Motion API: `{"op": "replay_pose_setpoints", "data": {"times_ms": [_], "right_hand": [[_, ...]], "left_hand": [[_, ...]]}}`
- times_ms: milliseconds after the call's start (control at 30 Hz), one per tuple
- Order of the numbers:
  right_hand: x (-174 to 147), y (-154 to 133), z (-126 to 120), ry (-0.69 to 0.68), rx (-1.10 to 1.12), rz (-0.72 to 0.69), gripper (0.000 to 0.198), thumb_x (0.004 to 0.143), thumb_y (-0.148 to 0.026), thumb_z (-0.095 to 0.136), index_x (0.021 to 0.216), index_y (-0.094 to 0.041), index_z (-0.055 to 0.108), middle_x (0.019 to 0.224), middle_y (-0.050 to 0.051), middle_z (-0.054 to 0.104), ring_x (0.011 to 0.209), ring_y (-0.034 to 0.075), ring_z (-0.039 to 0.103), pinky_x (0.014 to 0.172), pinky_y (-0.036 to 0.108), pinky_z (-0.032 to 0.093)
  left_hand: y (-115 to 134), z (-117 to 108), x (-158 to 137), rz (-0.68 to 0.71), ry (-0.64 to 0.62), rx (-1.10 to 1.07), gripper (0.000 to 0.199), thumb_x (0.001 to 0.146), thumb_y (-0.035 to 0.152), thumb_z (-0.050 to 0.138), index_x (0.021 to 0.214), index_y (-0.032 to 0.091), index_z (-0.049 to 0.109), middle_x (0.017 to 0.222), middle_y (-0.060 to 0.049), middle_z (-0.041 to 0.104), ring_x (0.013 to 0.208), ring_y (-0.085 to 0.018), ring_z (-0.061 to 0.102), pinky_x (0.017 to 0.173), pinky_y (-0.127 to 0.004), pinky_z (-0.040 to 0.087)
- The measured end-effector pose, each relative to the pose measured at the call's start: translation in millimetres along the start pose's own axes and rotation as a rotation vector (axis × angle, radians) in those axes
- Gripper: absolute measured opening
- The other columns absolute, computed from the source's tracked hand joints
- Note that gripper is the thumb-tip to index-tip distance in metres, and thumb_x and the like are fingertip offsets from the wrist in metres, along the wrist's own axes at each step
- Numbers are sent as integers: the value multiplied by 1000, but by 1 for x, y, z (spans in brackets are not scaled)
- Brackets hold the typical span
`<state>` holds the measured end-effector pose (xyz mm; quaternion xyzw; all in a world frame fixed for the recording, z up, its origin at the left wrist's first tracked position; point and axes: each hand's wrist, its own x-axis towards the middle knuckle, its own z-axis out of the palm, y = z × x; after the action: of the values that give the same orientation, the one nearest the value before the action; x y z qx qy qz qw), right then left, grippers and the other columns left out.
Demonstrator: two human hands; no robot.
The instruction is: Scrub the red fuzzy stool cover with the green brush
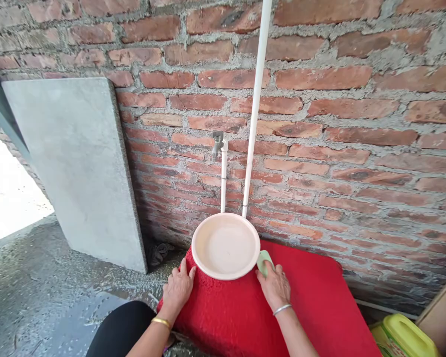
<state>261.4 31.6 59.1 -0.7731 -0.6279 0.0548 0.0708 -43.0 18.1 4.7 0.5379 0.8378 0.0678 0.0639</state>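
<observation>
A round pale pink basin [226,250] stands at the back of a table covered with a red cloth [319,282]. My right hand [275,285] is closed round a light green bar of soap [263,263], just right of the basin's rim. The palm covers the lower part of the soap. On the left, my left hand [179,287] lies on the cloth near the table's edge with its fingers stretched out and nothing in them. The cloth looks wet and darker around that hand and below the basin.
Behind the table rises a brick wall [342,109] with a tap [217,143] on a short white pipe. A taller white pipe [255,99] runs beside it. A grey slab [70,158] leans at left over wet floor. A yellow-green plastic container [405,337] stands at lower right.
</observation>
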Motion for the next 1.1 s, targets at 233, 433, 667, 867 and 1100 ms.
{"op": "replay_pose_setpoints", "data": {"times_ms": [233,433,667,867,1100], "right_hand": [[12,142,-14,51,41,254,66,91,-60,28,137,-21,57,96,17,62,85,33,67,82,47,51],[27,165,-11,141,166,329,82,83,-76,24,136,-23,57,85,17,61,83,40,65,75,52,51],[40,7,-4,-20,88,29,54,94,-51,34,136,-24,55,102,13,58,95,28,64,83,39,49],[51,-7,3,0,-9,-96,48,95,-42,37,135,-22,55,105,14,58,94,28,64,84,39,47],[62,138,8,75,132,124,75,87,-69,26,137,-21,57,90,21,60,78,36,66,79,51,51]], "left_hand": [[2,-4,-1,-23,-22,-7,58,101,48,27,149,16,35,117,-19,58,110,-33,60,89,-48,47],[8,-6,-9,55,77,56,51,101,41,32,147,19,40,132,-20,52,116,-32,56,92,-45,44],[5,-4,-9,87,98,42,49,101,41,34,143,21,46,130,-18,54,114,-30,57,92,-46,45],[6,-2,-17,132,203,34,44,98,32,44,140,20,51,141,-19,50,131,-34,46,103,-54,39],[20,10,-50,435,343,-25,40,90,26,55,130,22,58,137,-15,54,131,-36,47,108,-57,38]]}}
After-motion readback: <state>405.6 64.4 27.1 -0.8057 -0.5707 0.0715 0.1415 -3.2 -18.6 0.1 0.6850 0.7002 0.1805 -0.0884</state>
